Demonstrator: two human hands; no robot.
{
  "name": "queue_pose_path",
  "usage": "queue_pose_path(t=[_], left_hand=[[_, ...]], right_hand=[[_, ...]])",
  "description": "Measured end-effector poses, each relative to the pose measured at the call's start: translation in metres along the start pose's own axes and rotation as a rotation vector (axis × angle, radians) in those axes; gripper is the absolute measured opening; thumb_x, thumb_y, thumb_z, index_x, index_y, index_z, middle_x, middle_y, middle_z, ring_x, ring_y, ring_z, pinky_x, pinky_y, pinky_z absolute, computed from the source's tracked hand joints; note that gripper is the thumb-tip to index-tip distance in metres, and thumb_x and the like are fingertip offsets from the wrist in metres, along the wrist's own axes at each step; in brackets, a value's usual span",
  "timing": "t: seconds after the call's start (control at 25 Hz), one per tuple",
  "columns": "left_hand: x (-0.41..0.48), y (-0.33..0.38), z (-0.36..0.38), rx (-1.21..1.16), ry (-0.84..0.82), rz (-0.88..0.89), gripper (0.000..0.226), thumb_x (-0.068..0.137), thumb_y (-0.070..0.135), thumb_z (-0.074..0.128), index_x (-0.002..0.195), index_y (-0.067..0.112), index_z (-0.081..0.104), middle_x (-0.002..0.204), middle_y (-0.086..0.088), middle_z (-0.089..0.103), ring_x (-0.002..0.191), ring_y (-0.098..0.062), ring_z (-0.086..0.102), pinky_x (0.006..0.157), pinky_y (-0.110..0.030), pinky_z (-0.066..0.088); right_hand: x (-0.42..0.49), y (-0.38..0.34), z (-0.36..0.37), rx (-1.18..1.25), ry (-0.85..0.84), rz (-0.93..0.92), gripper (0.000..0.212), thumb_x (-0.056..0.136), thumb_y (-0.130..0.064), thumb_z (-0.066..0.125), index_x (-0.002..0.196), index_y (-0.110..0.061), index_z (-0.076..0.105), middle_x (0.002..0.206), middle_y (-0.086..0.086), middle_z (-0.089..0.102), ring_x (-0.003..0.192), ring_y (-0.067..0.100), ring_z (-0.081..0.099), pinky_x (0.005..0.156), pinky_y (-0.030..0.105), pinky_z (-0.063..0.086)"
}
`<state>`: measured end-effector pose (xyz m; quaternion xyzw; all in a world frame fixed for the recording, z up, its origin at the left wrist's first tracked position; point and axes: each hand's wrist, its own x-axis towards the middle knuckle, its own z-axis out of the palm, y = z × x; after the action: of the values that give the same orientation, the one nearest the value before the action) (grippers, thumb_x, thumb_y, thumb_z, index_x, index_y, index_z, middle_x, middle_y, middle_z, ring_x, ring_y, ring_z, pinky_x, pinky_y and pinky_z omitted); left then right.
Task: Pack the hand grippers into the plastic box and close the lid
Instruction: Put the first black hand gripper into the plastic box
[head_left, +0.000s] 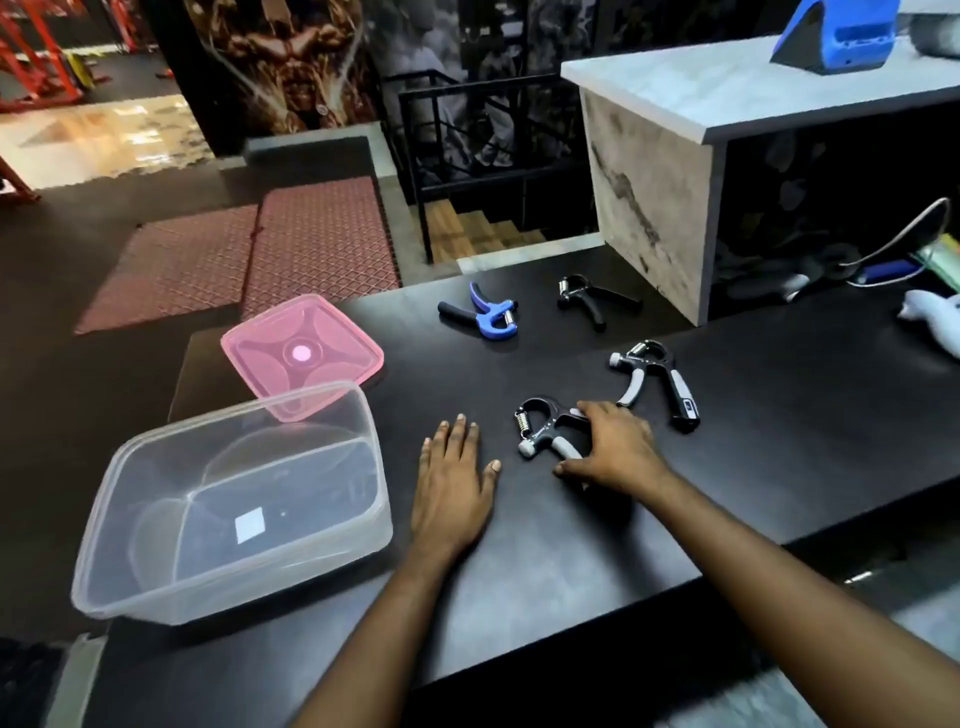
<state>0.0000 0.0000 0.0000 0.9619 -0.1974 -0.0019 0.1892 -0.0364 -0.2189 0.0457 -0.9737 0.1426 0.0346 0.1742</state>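
Observation:
A clear plastic box (104, 525) stands empty at the table's left edge, with its pink lid (332, 369) lying just behind it. Four hand grippers lie on the dark table. My right hand (615, 449) covers the handles of the nearest black-and-grey hand gripper (540, 423), fingers curled over it. My left hand (454, 483) rests flat on the table, palm down, between the box and that gripper. A second black-and-grey gripper (657, 382) lies to the right, a blue one (485, 314) and a black one (589, 299) farther back.
A raised marble-topped counter (727, 98) stands at the back right with a blue object (836, 36) on it. Cables and a white object (935, 322) lie at the right. The table's left edge drops to a floor with red mats (249, 254).

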Motion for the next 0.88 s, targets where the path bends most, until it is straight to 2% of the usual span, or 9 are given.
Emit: queue_pose_path(t=[0.32,0.52,0.68,0.88], left_hand=[[-0.003,0.006,0.001,0.056,0.053,-0.037,0.061,0.095,0.049,0.035,0.150,0.020,0.034,0.161,0.001,0.025,0.150,-0.017,0.017,0.123,-0.038,0.012],[0.002,0.013,-0.011,-0.076,0.027,-0.103,0.057,0.094,0.038,0.048,0.146,0.017,0.040,0.156,-0.002,0.036,0.147,-0.017,0.026,0.121,-0.033,0.016],[0.009,0.028,-0.055,-0.178,0.140,-0.124,0.049,0.095,0.027,0.050,0.143,0.014,0.044,0.147,-0.003,0.047,0.140,-0.017,0.036,0.116,-0.026,0.023],[0.005,0.013,-0.131,-0.144,0.276,-0.088,0.043,0.095,0.026,0.050,0.137,0.018,0.050,0.139,-0.001,0.054,0.131,-0.017,0.046,0.110,-0.030,0.035]], right_hand=[[0.010,0.010,0.010,0.038,0.185,-0.030,0.074,0.054,-0.061,0.073,0.117,-0.023,0.061,0.113,0.000,0.060,0.112,0.025,0.054,0.091,0.039,0.041],[0.017,0.014,0.012,0.104,0.246,-0.028,0.070,0.055,-0.059,0.072,0.113,-0.022,0.064,0.107,0.001,0.064,0.108,0.026,0.055,0.088,0.039,0.039],[0.028,-0.006,-0.006,0.171,0.270,-0.075,0.069,0.055,-0.059,0.076,0.112,-0.022,0.065,0.107,0.001,0.065,0.107,0.026,0.056,0.090,0.040,0.039],[0.029,-0.070,-0.037,0.262,0.298,-0.188,0.071,0.052,-0.060,0.080,0.111,-0.023,0.065,0.110,-0.002,0.065,0.110,0.023,0.054,0.089,0.038,0.036]])
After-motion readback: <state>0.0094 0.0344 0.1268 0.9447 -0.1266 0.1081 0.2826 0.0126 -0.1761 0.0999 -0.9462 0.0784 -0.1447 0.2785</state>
